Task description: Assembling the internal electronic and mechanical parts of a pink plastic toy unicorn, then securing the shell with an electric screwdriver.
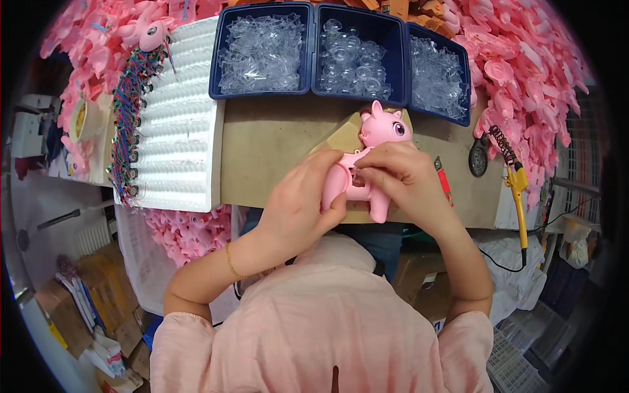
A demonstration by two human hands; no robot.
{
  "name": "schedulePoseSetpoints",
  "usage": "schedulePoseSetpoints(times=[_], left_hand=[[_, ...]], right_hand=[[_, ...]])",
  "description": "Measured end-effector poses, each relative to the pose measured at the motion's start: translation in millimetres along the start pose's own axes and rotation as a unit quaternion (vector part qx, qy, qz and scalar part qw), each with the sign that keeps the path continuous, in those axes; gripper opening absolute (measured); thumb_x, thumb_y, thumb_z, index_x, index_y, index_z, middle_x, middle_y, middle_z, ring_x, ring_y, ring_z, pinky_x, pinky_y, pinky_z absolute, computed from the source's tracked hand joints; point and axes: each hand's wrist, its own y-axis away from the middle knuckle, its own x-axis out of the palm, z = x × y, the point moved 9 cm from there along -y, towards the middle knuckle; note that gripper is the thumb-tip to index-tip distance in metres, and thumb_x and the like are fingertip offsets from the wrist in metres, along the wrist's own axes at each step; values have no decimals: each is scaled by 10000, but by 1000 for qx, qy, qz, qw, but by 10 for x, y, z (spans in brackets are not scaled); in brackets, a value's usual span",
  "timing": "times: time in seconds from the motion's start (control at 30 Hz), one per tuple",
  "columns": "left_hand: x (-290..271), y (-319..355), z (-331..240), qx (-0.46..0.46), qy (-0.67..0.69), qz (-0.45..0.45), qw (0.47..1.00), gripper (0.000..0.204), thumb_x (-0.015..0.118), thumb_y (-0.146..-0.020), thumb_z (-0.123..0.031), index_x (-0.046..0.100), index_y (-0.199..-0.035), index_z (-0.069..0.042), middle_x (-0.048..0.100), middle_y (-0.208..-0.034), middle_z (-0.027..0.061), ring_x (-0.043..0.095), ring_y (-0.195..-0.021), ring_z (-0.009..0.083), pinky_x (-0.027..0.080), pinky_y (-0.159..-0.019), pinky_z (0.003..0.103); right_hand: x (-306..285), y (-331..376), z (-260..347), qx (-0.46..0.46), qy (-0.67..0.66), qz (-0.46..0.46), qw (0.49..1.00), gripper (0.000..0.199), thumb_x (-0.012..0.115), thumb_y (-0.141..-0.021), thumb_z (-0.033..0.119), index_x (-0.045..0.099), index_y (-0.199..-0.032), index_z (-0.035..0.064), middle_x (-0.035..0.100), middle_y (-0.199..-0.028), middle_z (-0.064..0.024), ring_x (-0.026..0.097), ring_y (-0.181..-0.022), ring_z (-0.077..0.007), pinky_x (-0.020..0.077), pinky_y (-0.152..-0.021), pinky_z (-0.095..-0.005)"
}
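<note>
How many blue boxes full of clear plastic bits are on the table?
3, side by side along the table's far edge: the left blue box, the middle blue box and the right blue box. Pink toy parts crowd the right one.

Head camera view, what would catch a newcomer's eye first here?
Most striking is the pink plastic pony toy at the centre, held over the brown workbench by the left hand and the right hand. Behind it, along the bench's far edge, stand three dark blue bins of clear plastic parts. Heaps of pink toy pieces pile up on the right and far left.
</note>
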Motion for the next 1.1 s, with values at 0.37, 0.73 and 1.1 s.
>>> schedulePoseSetpoints(times=[0.37, 0.73, 1.1], left_hand=[[-3, -101, -89, 55, -53, 2, 997, 428, 624, -703, -63, 515, -1112, 0, 566, -1082, 183, 587, -941, 320, 488, -792, 377], [386, 53, -498, 233, -439, 162, 853, 450, 525, -721, -139, 540, -1076, 139, 575, -1063, 212, 524, -1084, 329, 418, -939, 386], [259, -392, -373, 58, -129, 227, 964, 552, 671, -713, -166, 466, -1192, 15, 563, -1039, 167, 556, -993, 312, 451, -838, 370]], right_hand=[[40, -51, 138, -108, 77, 7, 991, 136, 661, -719, 68, 652, -851, 36, 596, -821, -77, 573, -796, -254, 442, -719, -338], [357, 275, 442, -138, 432, 12, 891, 445, 656, -615, 189, 581, -988, -42, 491, -812, -82, 493, -776, -243, 396, -705, -354], [-1028, -578, -879, 12, 360, -212, 908, 199, 613, -781, 91, 642, -960, 10, 644, -923, -165, 628, -816, -294, 483, -738, -377]])
